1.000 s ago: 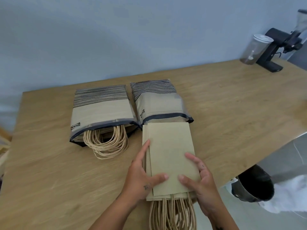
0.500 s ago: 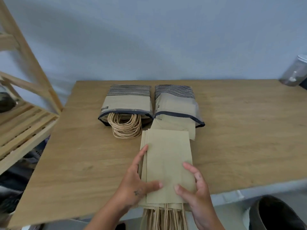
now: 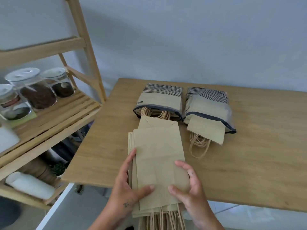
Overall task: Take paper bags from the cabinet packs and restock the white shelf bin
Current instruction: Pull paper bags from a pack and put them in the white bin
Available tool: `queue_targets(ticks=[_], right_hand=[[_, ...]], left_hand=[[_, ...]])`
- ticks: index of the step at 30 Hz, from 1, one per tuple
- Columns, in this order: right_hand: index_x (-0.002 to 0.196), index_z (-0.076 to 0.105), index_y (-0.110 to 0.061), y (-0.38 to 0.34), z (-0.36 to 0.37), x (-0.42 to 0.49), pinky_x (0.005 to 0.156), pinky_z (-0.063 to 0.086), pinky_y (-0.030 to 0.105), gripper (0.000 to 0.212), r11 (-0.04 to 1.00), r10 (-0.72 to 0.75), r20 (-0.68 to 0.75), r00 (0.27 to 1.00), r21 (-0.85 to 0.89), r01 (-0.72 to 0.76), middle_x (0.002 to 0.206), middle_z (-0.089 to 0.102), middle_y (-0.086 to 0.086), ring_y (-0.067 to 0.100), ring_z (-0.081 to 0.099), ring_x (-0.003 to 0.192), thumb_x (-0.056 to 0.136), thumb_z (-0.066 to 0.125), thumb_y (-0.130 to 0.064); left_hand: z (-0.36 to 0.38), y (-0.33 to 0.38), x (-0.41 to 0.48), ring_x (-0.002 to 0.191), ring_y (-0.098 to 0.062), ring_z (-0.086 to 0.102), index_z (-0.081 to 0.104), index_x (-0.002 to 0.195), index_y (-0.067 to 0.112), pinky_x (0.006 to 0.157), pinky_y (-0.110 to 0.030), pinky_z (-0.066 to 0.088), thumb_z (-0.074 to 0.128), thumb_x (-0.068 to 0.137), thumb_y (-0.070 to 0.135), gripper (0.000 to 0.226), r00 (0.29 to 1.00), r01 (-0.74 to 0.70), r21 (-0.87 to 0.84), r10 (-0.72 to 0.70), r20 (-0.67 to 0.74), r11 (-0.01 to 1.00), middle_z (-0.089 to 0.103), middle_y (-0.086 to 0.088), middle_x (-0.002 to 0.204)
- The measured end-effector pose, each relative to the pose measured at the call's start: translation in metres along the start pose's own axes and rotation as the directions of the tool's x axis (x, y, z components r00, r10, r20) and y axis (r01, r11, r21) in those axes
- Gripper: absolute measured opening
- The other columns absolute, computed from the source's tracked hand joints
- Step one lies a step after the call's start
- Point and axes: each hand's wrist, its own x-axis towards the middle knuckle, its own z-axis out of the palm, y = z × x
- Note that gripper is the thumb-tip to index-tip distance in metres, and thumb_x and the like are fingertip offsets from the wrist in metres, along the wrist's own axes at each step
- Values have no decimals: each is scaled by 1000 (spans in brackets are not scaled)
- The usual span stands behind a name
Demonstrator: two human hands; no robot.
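The stack of paper bags (image 3: 157,165) has slid left toward the wooden shelf (image 3: 49,113), its handled end past the table (image 3: 249,171) edge, left hand (image 3: 127,186) and right hand (image 3: 191,185) clamping its sides, fingers curled to keep it square.

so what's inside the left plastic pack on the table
Folded paper bags; their twine handles loop out of the left pack, and one bag sticks out. How many remain inside is hidden.

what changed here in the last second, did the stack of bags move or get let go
Both hands, left hand and right hand, keep hold of the stack of paper bags, which has come toward the table's near edge, handles overhanging. The view swung left, revealing the wooden shelf. The two packs stayed put.
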Motion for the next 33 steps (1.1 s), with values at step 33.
queue_targets(ticks=[33], right_hand=[[106, 60, -12, -30, 132, 157, 58, 55, 21, 49, 973, 229, 126, 965, -17, -228, 88, 76, 3, 15, 72, 79, 63, 77, 3]], left_hand=[[-137, -13, 127, 133, -13, 12, 24, 131, 53, 110, -29, 11, 63, 77, 51, 67, 983, -42, 667, 149, -105, 743, 19, 12, 146]])
